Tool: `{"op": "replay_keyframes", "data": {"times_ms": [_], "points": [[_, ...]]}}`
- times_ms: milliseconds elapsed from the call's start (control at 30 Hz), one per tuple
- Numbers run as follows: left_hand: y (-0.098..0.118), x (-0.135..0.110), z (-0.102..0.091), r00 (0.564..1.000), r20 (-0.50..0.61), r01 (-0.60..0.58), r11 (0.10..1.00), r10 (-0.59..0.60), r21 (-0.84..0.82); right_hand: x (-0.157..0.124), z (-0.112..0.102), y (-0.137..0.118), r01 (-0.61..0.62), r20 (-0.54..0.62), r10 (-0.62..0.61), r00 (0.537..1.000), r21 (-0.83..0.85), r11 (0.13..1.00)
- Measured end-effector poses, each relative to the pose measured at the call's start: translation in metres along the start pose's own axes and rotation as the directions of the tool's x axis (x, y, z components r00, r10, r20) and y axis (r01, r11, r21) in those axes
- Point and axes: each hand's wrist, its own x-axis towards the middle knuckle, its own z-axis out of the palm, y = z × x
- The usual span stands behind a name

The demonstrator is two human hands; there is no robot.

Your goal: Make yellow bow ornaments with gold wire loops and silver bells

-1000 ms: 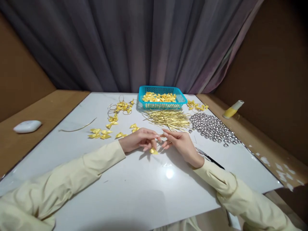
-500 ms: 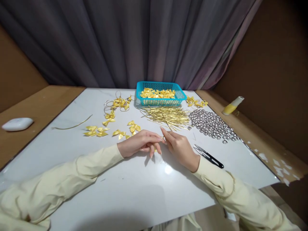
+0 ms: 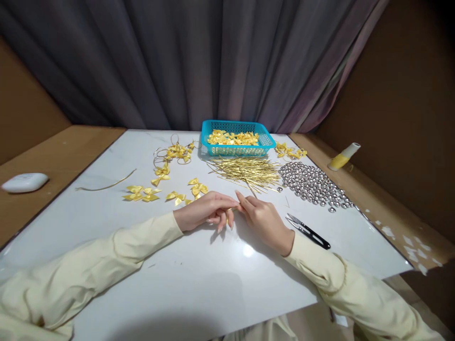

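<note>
My left hand (image 3: 206, 211) and my right hand (image 3: 261, 219) meet fingertip to fingertip over the middle of the white table (image 3: 199, 279). Both pinch a small thing between them; a thin gold wire seems to run through the fingers, and the piece itself is mostly hidden. Just behind my hands lies a heap of gold wire ties (image 3: 247, 171). Yellow ribbon bows (image 3: 167, 192) lie loose to the left of my left hand. Both sleeves are pale yellow.
A blue basket (image 3: 237, 138) of yellow bows stands at the back. Silver bells (image 3: 313, 184) are spread at the right, with black thread snips (image 3: 308, 230) beside my right wrist. A white case (image 3: 24, 182) lies far left, a small bottle (image 3: 343, 156) far right.
The yellow bow that showed under my left fingers a second ago is now hidden. My hands have closed together, and the view has tipped down a little.
</note>
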Motion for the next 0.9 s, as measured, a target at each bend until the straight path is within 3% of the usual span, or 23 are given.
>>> {"op": "replay_keyframes", "data": {"times_ms": [233, 300, 367, 433, 500, 567, 633, 733, 900], "points": [[-0.002, 0.001, 0.000, 1.000, 0.012, 0.014, 0.999, -0.015, 0.037, -0.001, -0.004, -0.006, 0.024, 0.047, -0.023, 0.999, -0.014, 1.000], [-0.002, 0.001, -0.001, 1.000, 0.020, 0.001, 0.999, -0.002, 0.041, 0.000, -0.006, -0.005, 0.013, 0.055, -0.016, 0.998, 0.052, 0.999], [-0.003, 0.001, -0.003, 0.999, 0.038, -0.022, 0.999, 0.020, 0.038, 0.002, -0.010, -0.001, -0.003, 0.052, -0.009, 0.999, 0.235, 0.972], [-0.003, 0.001, -0.006, 0.997, 0.066, -0.042, 0.998, 0.040, 0.039, 0.005, -0.017, 0.005, -0.028, 0.090, -0.022, 0.996, 0.523, 0.852], [-0.002, 0.000, -0.009, 0.994, 0.100, -0.042, 0.998, 0.038, 0.044, 0.008, -0.025, 0.012, -0.141, 0.225, -0.056, 0.973, 0.766, 0.627], [-0.001, -0.001, -0.011, 0.990, 0.136, -0.030, 0.998, 0.023, 0.048, 0.009, -0.031, 0.019, -0.313, 0.381, -0.074, 0.922, 0.843, 0.438], [-0.001, -0.002, -0.011, 0.986, 0.167, -0.014, 0.999, 0.006, 0.050, 0.010, -0.035, 0.023, -0.425, 0.469, -0.074, 0.880, 0.847, 0.319], [-0.001, -0.002, -0.012, 0.980, 0.198, 0.006, 0.998, -0.018, 0.063, 0.011, -0.036, 0.025, -0.462, 0.491, -0.085, 0.867, 0.855, 0.234], [-0.004, -0.002, -0.013, 0.973, 0.224, 0.030, 0.996, -0.048, 0.081, 0.012, -0.036, 0.023, -0.436, 0.468, -0.099, 0.878, 0.869, 0.236]]}}
